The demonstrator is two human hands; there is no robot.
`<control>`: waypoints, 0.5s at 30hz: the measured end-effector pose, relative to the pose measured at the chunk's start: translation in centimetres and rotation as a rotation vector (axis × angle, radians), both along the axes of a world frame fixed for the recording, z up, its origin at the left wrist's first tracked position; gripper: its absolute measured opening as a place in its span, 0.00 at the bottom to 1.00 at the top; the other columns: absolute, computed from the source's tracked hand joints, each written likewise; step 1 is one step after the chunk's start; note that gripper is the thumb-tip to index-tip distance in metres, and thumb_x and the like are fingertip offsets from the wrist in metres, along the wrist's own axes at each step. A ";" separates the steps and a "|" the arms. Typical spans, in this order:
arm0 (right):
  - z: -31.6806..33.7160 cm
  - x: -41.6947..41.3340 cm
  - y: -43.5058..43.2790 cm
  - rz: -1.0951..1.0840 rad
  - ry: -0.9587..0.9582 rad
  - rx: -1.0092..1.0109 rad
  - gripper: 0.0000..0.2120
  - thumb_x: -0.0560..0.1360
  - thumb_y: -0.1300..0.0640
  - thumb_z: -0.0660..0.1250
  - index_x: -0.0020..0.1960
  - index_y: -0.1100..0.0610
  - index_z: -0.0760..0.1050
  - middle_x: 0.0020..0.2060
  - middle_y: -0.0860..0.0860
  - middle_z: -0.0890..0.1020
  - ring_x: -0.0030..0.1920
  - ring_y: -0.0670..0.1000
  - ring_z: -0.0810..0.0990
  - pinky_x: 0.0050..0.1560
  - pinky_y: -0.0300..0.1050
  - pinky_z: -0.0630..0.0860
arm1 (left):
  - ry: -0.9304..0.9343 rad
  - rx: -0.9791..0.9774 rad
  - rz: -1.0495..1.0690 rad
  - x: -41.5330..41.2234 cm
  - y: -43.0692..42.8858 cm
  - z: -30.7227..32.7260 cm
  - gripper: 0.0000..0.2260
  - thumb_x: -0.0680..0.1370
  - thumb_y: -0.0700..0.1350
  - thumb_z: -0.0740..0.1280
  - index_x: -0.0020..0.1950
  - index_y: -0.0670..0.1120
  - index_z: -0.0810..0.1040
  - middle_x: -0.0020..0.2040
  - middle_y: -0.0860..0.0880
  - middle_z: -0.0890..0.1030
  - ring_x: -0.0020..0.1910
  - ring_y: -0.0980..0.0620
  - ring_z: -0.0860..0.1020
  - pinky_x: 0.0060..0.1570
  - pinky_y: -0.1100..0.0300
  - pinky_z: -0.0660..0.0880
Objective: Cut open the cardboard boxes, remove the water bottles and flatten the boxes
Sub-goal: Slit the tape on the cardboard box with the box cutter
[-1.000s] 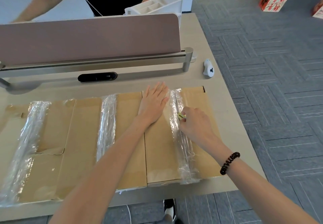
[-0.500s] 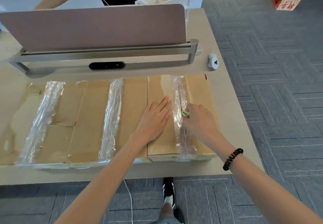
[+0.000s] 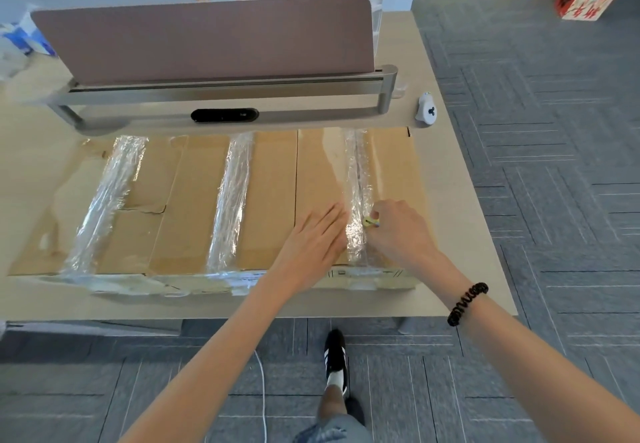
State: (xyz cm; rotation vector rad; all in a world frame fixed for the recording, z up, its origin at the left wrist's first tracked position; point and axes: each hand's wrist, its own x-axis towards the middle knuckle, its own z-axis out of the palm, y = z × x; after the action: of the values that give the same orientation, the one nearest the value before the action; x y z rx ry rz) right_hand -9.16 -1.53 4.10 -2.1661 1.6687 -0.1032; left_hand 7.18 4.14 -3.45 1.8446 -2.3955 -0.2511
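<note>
Three clear tape strips (image 3: pixel 230 200) run 12-to-6 across the cardboard boxes (image 3: pixel 270 200) lying on the desk (image 3: pixel 460 235). The left hand (image 3: pixel 311 242) is flat, fingers straight, pressing the cardboard just at 9 o'clock of the rt-most strip (image 3: pixel 356 165). At 3 o'clock of it the right hand (image 3: pixel 398 231), fingers curled, pinches a small yellow cutter (image 3: pixel 370 223) against the tape.
</note>
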 end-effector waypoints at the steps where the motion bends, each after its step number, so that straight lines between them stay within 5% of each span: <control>1: -0.1 -0.1 0.4 0.009 0.005 0.006 0.14 0.76 0.60 0.62 0.61 0.60 0.73 0.50 0.57 0.79 0.46 0.58 0.76 0.42 0.45 0.67 | 0.020 0.021 -0.007 0.0 0.4 0.0 0.26 0.85 0.55 0.50 0.81 0.47 0.51 0.81 0.51 0.49 0.79 0.54 0.46 0.78 0.51 0.45; 7: 0.1 -0.3 1.9 0.004 0.018 -0.005 0.13 0.77 0.59 0.62 0.61 0.60 0.74 0.50 0.57 0.79 0.47 0.58 0.77 0.42 0.44 0.68 | -0.012 0.083 -0.055 0.6 1.9 -0.8 0.35 0.78 0.68 0.43 0.81 0.51 0.43 0.80 0.54 0.39 0.78 0.56 0.36 0.76 0.53 0.36; 15: 0.0 -1.5 4.8 0.026 0.010 0.003 0.10 0.77 0.60 0.60 0.56 0.60 0.75 0.42 0.53 0.78 0.40 0.54 0.76 0.38 0.44 0.69 | -0.122 -0.028 -0.088 0.9 1.8 -2.4 0.34 0.81 0.65 0.37 0.81 0.45 0.50 0.81 0.47 0.49 0.80 0.46 0.48 0.77 0.45 0.50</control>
State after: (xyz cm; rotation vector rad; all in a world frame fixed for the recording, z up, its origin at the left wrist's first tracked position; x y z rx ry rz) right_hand -10.68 3.30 4.13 -2.1890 1.6444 -0.0820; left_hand 8.09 5.99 -5.80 1.7938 -2.5510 -0.1141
